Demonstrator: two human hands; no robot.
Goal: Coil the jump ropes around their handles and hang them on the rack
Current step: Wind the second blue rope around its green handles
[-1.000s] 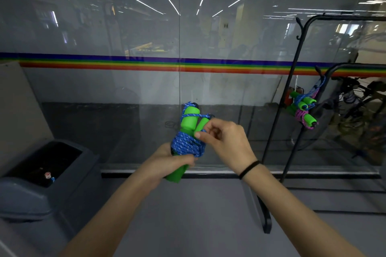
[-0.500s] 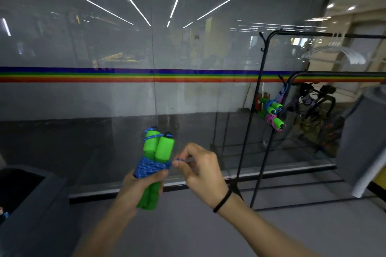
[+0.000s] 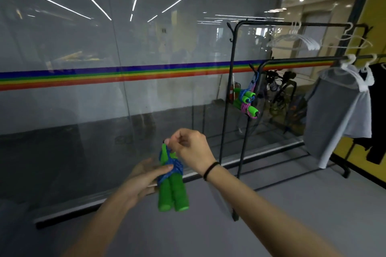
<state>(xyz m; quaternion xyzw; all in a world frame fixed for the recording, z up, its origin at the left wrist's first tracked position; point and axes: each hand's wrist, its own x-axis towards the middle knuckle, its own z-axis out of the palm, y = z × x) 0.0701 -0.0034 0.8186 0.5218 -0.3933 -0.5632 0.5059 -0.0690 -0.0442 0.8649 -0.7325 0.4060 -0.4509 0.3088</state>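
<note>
A jump rope (image 3: 172, 188) with two green foam handles and blue cord coiled round them hangs in front of me, handles pointing down. My left hand (image 3: 144, 175) grips the coiled middle from the left. My right hand (image 3: 190, 148) pinches the blue cord at the top of the bundle. To the right stands a black rack (image 3: 234, 98). Two coiled ropes (image 3: 246, 102), one blue and one pink with green handles, hang from a hook on its nearer post.
A glass wall (image 3: 104, 94) with a rainbow stripe runs across ahead. Its metal floor rail (image 3: 261, 153) lies just behind my hands. A grey shirt (image 3: 336, 117) and dark clothes (image 3: 378, 110) hang on the rack at right, white hangers (image 3: 296, 41) above.
The view has swung right, bringing the rack and clothes nearer. The handles now hang pointing down instead of up, and my right hand has lifted to the cord at the bundle's top.
</note>
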